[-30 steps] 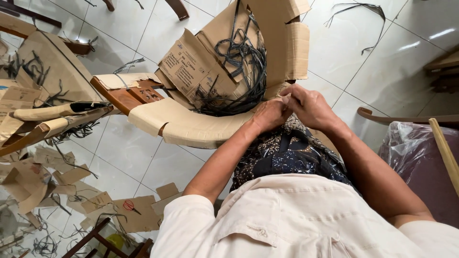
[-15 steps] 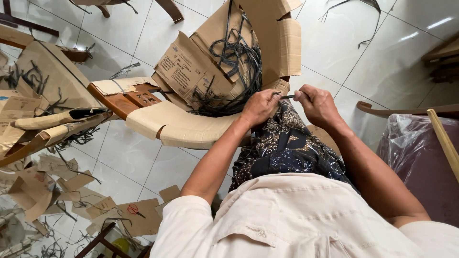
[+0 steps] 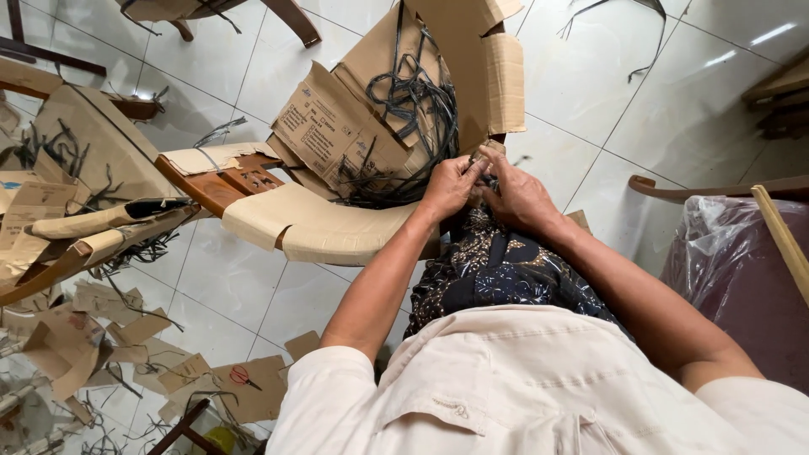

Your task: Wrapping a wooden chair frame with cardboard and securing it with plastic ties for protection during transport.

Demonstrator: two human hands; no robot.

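Note:
My left hand (image 3: pixel 449 187) and my right hand (image 3: pixel 516 198) are pressed together at the edge of a cardboard-wrapped wooden chair (image 3: pixel 320 223) lying across my lap. Their fingertips meet and pinch a thin black strap (image 3: pixel 482 167) where it crosses the cardboard wrapping; most of that strap is hidden by my fingers. Just beyond my hands, a tangle of black straps (image 3: pixel 417 101) lies in the hollow of the torn cardboard (image 3: pixel 333 118). A bare brown wooden part of the chair (image 3: pixel 211 181) shows to the left.
Cardboard scraps (image 3: pixel 76 337) and strap offcuts litter the white tiled floor at left. More cardboard-wrapped furniture (image 3: pixel 93 215) lies at far left. At right stand a curved wooden arm (image 3: pixel 699 192), a plastic-covered seat (image 3: pixel 742 270) and a light wooden stick (image 3: pixel 779 236).
Half a second ago my hands were apart with the black strap stretched between them. They have come back together at the cardboard edge, slightly farther from me.

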